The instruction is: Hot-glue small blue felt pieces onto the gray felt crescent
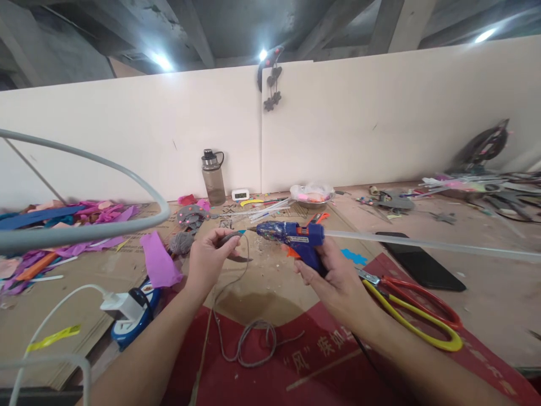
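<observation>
My left hand [214, 254] pinches a small grey curved piece [240, 259] with a bit of blue at its tip. From that piece a grey cord [247, 361] runs down and lies in loops on the red and brown cardboard. My right hand [327, 276] is wrapped round the handle of a blue glue gun [291, 232] with orange parts. Its nozzle points left and is at the tip of the grey piece; whether they touch is too small to tell. A long translucent glue stick [422, 243] sticks out of the gun's back.
Red and yellow scissors [416, 310] and a black phone [420, 260] lie right. Coloured scraps [84, 225] and a blue power strip [134, 328] are left. A bottle [213, 179] and a bowl [313, 196] stand near the white partition. A grey tube [139, 192] arches across the left.
</observation>
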{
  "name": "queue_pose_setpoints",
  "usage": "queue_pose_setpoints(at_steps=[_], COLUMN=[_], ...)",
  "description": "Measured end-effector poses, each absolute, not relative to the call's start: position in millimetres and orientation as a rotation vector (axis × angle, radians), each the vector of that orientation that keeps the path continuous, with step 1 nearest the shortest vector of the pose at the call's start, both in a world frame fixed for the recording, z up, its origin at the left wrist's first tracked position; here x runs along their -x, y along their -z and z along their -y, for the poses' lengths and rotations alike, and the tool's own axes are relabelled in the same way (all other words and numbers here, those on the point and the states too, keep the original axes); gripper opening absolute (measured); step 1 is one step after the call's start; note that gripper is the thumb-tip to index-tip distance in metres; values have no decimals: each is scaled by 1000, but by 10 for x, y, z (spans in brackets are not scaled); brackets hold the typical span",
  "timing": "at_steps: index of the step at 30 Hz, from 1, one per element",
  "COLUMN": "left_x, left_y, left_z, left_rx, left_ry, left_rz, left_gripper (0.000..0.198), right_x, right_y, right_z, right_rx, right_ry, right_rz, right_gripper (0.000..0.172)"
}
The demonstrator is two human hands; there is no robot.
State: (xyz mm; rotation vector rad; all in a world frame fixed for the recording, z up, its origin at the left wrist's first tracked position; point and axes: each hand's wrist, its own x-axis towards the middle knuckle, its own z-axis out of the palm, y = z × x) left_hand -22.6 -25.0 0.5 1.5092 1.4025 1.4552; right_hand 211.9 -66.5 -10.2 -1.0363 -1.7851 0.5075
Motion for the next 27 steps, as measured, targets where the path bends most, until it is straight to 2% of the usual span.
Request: queue_pose_setpoints(at_steps=[4, 19, 27], left_x=[217, 186, 185], left_y=[-32, -58, -84], left_z=[252, 319, 316], left_rx=[-1457, -1491, -1504], left_ry=[-1462, -1434, -1433], left_rz=[-1340, -1331, -1343], left_gripper=[33, 31, 27], right_x=[-2074, -2034, -2033], right_y=[148, 174, 176], right_z=[652, 676, 674], right_rx=[1063, 1071, 1087], right_ry=[-480, -310, -268], right_rz=[1822, 1931, 1948], right_gripper=[33, 43, 42])
